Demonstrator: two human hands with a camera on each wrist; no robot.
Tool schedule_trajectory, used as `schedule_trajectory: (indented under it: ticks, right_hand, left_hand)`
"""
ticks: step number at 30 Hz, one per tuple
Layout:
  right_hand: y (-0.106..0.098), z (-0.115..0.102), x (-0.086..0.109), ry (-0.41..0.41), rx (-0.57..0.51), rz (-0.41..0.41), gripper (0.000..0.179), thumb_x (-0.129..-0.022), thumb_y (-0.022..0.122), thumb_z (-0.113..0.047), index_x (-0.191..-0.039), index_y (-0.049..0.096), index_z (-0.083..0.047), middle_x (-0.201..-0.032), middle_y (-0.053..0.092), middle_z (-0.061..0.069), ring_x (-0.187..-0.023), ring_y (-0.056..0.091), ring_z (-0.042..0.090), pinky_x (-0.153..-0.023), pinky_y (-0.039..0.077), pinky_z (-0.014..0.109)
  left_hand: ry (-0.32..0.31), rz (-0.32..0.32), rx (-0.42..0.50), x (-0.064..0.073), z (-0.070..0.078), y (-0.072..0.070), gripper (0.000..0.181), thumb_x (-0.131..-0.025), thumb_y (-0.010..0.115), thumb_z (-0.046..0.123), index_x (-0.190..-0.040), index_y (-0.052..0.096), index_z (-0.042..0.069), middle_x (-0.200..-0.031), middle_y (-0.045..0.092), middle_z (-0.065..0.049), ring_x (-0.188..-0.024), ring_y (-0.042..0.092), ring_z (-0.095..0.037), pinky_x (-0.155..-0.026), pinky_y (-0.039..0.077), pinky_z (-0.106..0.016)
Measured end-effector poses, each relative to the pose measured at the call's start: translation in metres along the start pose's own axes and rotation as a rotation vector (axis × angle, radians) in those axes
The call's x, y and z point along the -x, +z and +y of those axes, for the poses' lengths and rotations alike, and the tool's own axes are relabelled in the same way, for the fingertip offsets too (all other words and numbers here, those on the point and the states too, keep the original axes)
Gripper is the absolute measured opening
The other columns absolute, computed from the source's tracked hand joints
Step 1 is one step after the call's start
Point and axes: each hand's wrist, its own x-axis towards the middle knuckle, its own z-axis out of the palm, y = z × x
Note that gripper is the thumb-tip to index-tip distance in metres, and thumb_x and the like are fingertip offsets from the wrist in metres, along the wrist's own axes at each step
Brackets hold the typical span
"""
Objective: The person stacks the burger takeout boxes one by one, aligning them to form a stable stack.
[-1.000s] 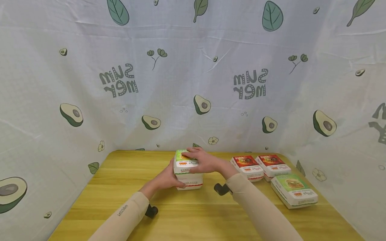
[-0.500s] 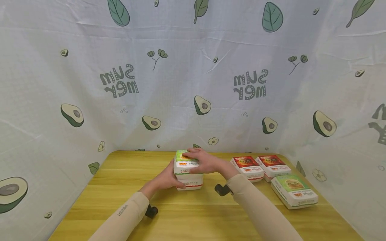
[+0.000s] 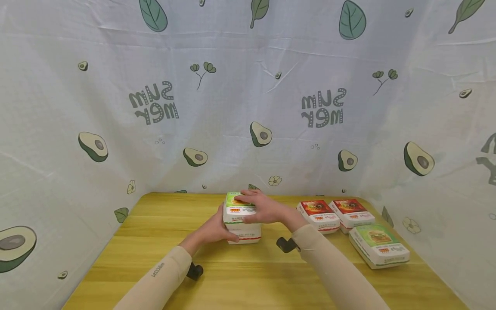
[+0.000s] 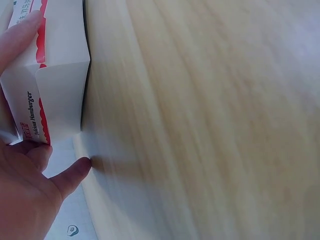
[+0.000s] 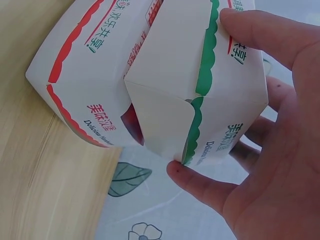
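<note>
Two paper hamburger boxes are stacked at the middle of the table. The upper, green-trimmed hamburger box [image 3: 235, 209] has a burger picture on its lid. Beneath it sits a red-trimmed hamburger box [image 3: 249, 236], whose top is mostly covered. My left hand [image 3: 214, 227] grips the lower box from its left, the thumb [image 4: 22, 37] across its front. My right hand [image 3: 265, 208] holds the upper box, thumb on the front and fingers over the lid and far side. In the right wrist view, the green-trimmed box's base [image 5: 167, 65] lies right against the red-trimmed box [image 5: 95, 65].
To the right stand two red-lidded hamburger boxes [image 3: 317, 216] side by side. A green-lidded hamburger box [image 3: 379, 245] lies nearer, by the right edge of the wooden table [image 3: 248, 280]. A white curtain [image 3: 232, 107] with avocado prints hangs behind the table and along its sides.
</note>
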Motion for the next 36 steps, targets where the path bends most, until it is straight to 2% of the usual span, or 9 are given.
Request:
schedule_trajectory:
  ticks: [8,15,26,36]
  right_hand:
    - [-0.0029,-0.0007,0.001,-0.016,-0.01,-0.013,0.072,-0.089,0.075,-0.035,-0.153,0.045,-0.023,-0.165,0.028,0.01,-0.151,0.022,0.034,-0.114,0.032,0.059]
    - [-0.0028,-0.0003,0.0022,0.013,-0.014,0.005,0.07,-0.087,0.076,-0.038,-0.15,0.048,-0.027,-0.167,0.022,0.013,-0.153,0.014,0.041,-0.114,0.027,0.065]
    - [-0.0043,-0.0034,0.0056,-0.005,0.004,0.004,0.069,-0.087,0.075,-0.04,-0.149,0.049,-0.028,-0.164,0.029,0.013,-0.149,0.022,0.04,-0.111,0.033,0.063]
    - [0.0008,-0.0006,0.0073,0.025,0.006,0.006,0.069,-0.088,0.074,-0.042,-0.15,0.047,-0.032,-0.166,0.026,0.009,-0.15,0.02,0.037,-0.111,0.033,0.06]
  left_hand:
    - [0.005,-0.007,-0.003,-0.0008,0.0002,0.0002,0.114,-0.072,0.091,0.007,-0.155,0.011,0.012,-0.139,0.054,-0.008,-0.123,0.058,-0.024,-0.108,0.042,-0.049]
    - [-0.002,-0.006,0.004,-0.0016,-0.0015,0.0006,0.114,-0.074,0.09,0.008,-0.155,0.01,0.013,-0.14,0.054,-0.009,-0.123,0.058,-0.024,-0.108,0.042,-0.052]
    - [0.004,0.008,-0.016,-0.0034,-0.0041,0.0008,0.113,-0.071,0.092,0.009,-0.154,0.014,0.012,-0.141,0.051,-0.008,-0.125,0.055,-0.024,-0.109,0.04,-0.05]
    - [-0.007,-0.001,-0.021,-0.004,-0.0052,0.0004,0.113,-0.072,0.091,0.01,-0.154,0.013,0.011,-0.141,0.052,-0.008,-0.126,0.055,-0.025,-0.11,0.039,-0.052]
